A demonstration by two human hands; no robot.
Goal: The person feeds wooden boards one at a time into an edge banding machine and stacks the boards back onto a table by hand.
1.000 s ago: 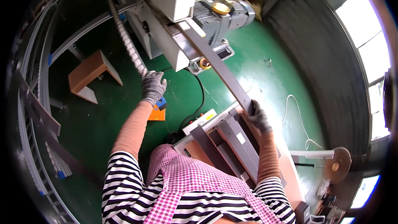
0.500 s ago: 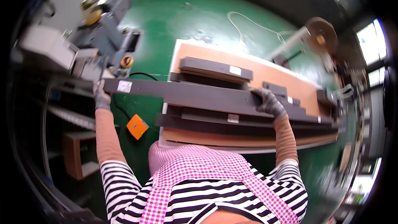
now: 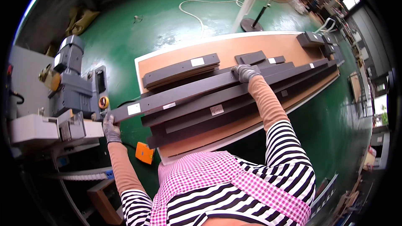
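Arms spread wide, and there's a long dark board (image 3: 188, 93) spanning the two hands! The gloved left hand (image 3: 112, 130) is low and out to the side, fingers pointing up, its grip closed on the board's left end, right beside the machine (image 3: 71, 94). Across the way, the right hand (image 3: 246, 73) lies over the top, knuckles up, forearm angled forward, its grip holding the far end. The board's left end juts past the worktop (image 3: 276, 46); the rest slants over the stacked boards (image 3: 234, 100), touching or not, I can't tell.
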